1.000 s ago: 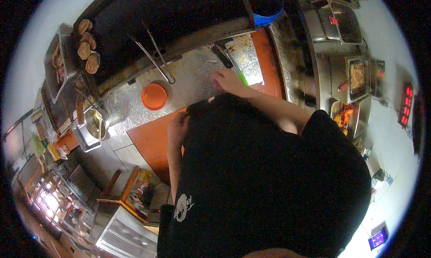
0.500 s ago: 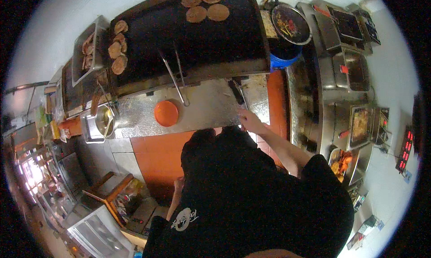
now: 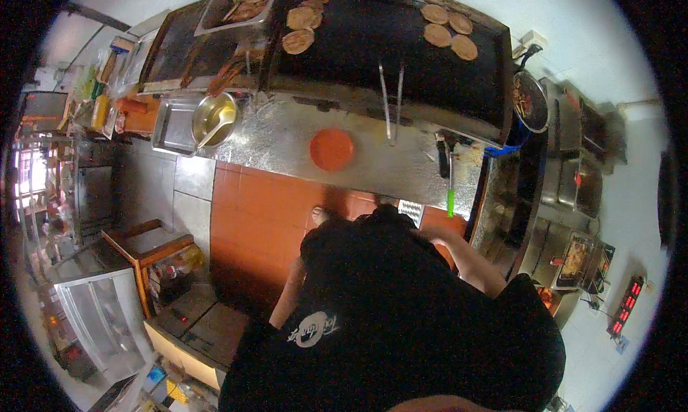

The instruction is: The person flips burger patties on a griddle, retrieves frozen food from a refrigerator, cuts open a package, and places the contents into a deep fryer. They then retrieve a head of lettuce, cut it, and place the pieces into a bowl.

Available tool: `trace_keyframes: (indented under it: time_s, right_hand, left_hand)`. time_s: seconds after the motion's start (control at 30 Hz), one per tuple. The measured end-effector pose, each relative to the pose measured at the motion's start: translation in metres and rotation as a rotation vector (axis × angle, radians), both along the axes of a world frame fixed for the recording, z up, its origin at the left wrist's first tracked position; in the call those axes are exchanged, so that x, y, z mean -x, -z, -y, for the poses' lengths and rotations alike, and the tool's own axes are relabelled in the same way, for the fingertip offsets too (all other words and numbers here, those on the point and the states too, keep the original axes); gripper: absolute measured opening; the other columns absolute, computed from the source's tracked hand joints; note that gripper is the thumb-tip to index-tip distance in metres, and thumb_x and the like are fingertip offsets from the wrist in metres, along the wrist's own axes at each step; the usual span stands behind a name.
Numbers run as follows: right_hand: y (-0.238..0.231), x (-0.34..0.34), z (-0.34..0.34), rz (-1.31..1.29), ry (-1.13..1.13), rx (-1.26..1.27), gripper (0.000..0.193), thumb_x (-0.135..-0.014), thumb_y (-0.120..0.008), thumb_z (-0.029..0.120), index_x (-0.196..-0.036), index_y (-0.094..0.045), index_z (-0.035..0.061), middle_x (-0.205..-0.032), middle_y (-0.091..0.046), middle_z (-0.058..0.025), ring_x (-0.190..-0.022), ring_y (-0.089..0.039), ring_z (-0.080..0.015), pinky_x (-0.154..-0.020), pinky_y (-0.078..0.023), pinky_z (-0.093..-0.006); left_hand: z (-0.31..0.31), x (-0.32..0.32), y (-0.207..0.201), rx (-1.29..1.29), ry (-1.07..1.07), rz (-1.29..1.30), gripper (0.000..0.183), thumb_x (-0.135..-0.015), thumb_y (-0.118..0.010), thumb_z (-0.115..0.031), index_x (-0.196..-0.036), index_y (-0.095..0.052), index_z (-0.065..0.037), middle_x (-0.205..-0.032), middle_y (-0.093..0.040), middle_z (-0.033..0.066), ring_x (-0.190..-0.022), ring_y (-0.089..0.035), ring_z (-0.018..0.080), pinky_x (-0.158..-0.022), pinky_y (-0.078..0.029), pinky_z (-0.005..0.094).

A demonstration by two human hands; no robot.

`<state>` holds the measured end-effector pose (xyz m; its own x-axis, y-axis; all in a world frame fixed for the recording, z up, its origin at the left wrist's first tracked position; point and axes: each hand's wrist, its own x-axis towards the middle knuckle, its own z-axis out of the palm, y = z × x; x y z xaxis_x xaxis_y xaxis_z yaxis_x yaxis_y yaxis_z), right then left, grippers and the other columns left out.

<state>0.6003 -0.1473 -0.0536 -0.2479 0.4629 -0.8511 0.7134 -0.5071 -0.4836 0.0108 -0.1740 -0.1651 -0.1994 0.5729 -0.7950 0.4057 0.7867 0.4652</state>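
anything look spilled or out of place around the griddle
The grey steel ledge looks smeared with pale residue toward its right end, beside the green-handled metal tool, possibly a spill. Silver metal tongs also lie across the front rim of the black flat griddle.

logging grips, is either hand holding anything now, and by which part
Cannot be told: black clothing hides the left hand; the right hand shows only partly, with nothing visibly held.

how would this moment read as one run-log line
right hand: partly hidden, grip unclear; left hand: hidden; tongs: partly over griddle; orange bowl: on counter; patties: on griddle
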Motion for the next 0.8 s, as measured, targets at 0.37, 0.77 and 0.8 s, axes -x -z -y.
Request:
trace_keyframes:
  time_s: [0.37,0.77,0.8]
  right_hand:
    - [-0.016,0.172,-0.063,0.469,-0.159,-0.338,0.073,-0.095,-0.051,0.066,-0.082,-0.074,-0.0019,-0.082,-0.069,-0.026,-0.082,-0.069,-0.0438,-0.075,-0.053,-0.055]
    - [-0.108,0.283,-0.203,0.015,0.056,-0.426,0.037,-0.091,-0.073,0.032,-0.108,-0.067,-0.0005,-0.098,-0.072,-0.0217,-0.094,-0.07,-0.0406,-0.082,-0.054,-0.0479]
    - [-0.107,0.291,-0.215,-0.183,0.017,-0.56,0.036,-0.089,-0.074,0.028,-0.11,-0.067,-0.0001,-0.099,-0.073,-0.0207,-0.096,-0.07,-0.0396,-0.083,-0.054,-0.047]
  left_hand:
    - [0.03,0.11,0.061,-0.055,-0.072,0.082,0.021,-0.091,-0.065,-0.022,-0.097,-0.072,-0.003,-0.077,-0.064,0.0084,-0.071,-0.062,0.0214,-0.064,-0.052,0.0397]
    - [-0.016,0.178,0.001,-0.099,-0.666,0.169,0.026,-0.077,-0.081,-0.008,-0.098,-0.07,0.001,-0.089,-0.071,0.0124,-0.074,-0.066,0.0218,-0.067,-0.055,0.0355]
    - [-0.021,0.17,-0.004,-0.224,-0.535,0.047,0.041,-0.074,-0.084,-0.008,-0.112,-0.069,0.003,-0.096,-0.071,0.0141,-0.084,-0.067,0.024,-0.075,-0.056,0.0359]
